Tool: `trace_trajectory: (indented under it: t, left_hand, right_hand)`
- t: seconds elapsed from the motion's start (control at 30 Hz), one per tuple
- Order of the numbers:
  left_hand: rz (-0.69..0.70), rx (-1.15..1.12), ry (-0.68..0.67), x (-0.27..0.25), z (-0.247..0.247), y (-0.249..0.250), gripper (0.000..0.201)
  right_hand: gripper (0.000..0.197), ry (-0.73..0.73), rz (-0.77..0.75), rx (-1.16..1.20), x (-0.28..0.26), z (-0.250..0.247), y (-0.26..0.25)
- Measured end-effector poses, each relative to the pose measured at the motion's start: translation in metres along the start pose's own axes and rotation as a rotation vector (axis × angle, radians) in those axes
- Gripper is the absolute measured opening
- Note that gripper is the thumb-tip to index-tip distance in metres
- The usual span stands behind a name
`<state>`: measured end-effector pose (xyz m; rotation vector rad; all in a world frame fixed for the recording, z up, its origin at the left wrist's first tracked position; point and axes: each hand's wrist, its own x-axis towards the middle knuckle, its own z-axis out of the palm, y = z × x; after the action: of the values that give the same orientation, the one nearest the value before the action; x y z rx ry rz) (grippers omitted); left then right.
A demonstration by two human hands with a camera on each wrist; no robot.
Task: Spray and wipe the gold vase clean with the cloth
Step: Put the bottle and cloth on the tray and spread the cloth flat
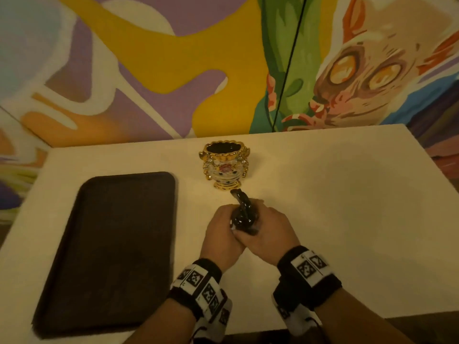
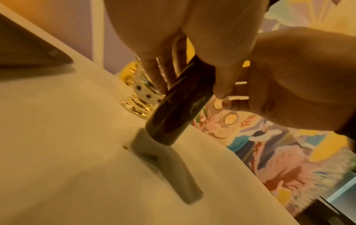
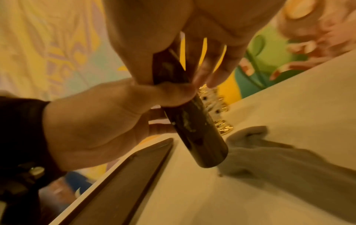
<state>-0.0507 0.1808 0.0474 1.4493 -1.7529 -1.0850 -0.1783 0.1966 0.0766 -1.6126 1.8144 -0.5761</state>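
Both the left hand (image 1: 221,232) and right hand (image 1: 268,228) clasp the dark spray bottle (image 1: 242,214) aimed at the gold vase (image 1: 224,167), likely fragile, slippery glazed ceramic, best steadied by its body.

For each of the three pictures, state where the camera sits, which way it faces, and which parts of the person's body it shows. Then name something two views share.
Head: above, facing down at table, gold vase, tray; both hands, wristbands.
Left wrist: under left hand, facing spray bottle; right hand opposite.
Right wrist: under right hand, facing bottle; left hand opposite.
Shared: both wrist views show bottle and vase.
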Motion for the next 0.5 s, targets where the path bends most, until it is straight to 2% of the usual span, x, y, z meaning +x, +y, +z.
trace_trajectory:
  t: [0.13, 0.27, 0.4, 0.5]
  left_hand:
    - [-0.139, 0.009, 0.12, -0.012, -0.055, -0.038, 0.049]
    - [-0.384, -0.051, 0.267, -0.023, -0.119, -0.068, 0.046]
    - [-0.494, 0.023, 0.425, -0.036, -0.18, -0.095, 0.063]
    - [-0.547, 0.049, 0.505, -0.045, -0.213, -0.117, 0.077]
  right_hand:
    - [0.065, -0.193, -0.102, -0.099, 0.006, 0.022, -0.033]
    - [0.05, -0.22, -0.141, -0.236, 0.014, 0.035, -0.034]
    - [0.039, -0.185, -0.017, -0.369, 0.027, 0.051, -0.003]
    - [0.034, -0.215, 0.042, -0.403, 0.039, 0.066, 0.032]
